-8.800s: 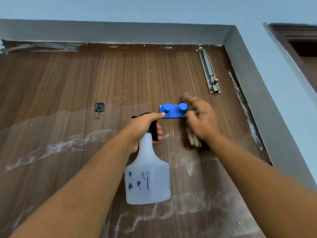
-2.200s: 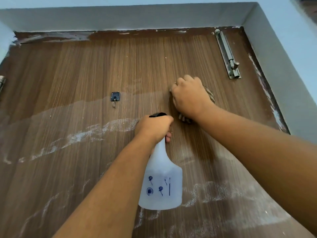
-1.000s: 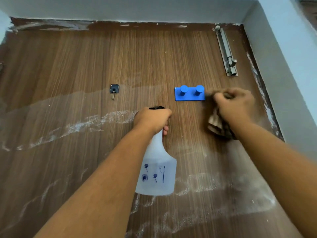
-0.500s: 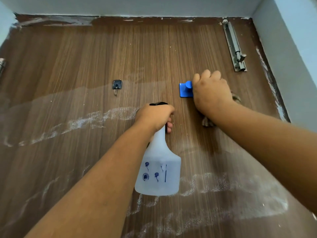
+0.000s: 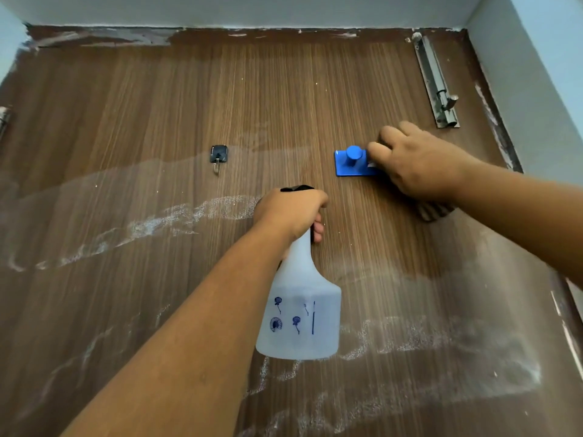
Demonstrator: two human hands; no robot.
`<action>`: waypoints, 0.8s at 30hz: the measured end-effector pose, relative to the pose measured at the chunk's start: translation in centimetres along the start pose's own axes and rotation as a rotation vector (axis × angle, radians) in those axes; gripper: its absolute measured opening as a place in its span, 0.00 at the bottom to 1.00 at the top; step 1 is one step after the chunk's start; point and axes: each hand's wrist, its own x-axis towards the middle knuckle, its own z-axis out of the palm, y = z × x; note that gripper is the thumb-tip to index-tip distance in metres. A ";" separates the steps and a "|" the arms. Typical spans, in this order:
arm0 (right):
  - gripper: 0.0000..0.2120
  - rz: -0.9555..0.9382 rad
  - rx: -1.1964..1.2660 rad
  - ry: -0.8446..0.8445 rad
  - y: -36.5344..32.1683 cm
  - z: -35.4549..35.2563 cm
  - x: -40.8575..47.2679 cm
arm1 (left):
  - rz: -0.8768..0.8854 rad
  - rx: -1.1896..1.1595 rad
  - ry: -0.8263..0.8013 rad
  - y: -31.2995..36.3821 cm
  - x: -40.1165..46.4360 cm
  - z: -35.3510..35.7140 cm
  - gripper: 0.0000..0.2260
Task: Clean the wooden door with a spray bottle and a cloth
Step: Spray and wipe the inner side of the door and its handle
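The wooden door [image 5: 157,99] fills the view, its upper part darker and clearer, with white streaks of residue [image 5: 195,216] below the blue double hook [image 5: 351,162]. The right hand [image 5: 422,165] presses a cloth [image 5: 433,211] against the door over the right half of that hook; the cloth is mostly hidden beneath it, so whether the fingers curl round it cannot be told. Below and left of the hook, the left hand [image 5: 290,212] has a closed grip on the neck of the white spray bottle [image 5: 299,313]. The step in hand appears to be wiping around the hook; next, the streaks below it likely need passes.
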 end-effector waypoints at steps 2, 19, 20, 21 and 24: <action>0.09 0.138 -0.008 0.025 -1.4 -0.2 0.4 | 0.000 0.011 0.004 -0.1 0.1 0.0 0.08; 0.22 1.111 0.746 0.633 1.1 -3.4 0.9 | -0.021 0.055 0.043 0.5 -0.5 0.3 0.06; 0.23 1.025 0.698 0.787 0.3 -3.6 0.9 | -0.021 0.052 0.044 0.5 -0.4 0.4 0.06; 0.23 0.886 0.654 0.864 -1.0 -4.0 1.2 | -0.022 0.050 0.044 0.5 -0.4 0.5 0.06; 0.23 0.388 0.383 0.477 -5.5 -2.2 2.5 | -0.032 0.041 0.050 0.4 -0.3 0.5 0.06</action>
